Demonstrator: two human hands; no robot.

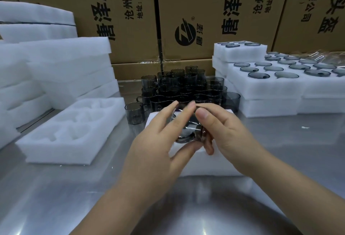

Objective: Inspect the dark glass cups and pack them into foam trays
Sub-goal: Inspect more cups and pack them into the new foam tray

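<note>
We see printed cardboard cartons (186,10) walling the back of a steel table (56,197), white foam stacks (56,62) at left, filled foam trays (270,83) stacked at right with dark rims showing, and an empty cut-out tray (61,137) lying left of centre. A cluster of dark glass cups (183,87) stands mid-table behind a foam tray (214,163). Above that tray our left hand (158,145) and right hand (229,133) together grip one dark cup (188,132), tilted on its side, fingers curled round it.
</note>
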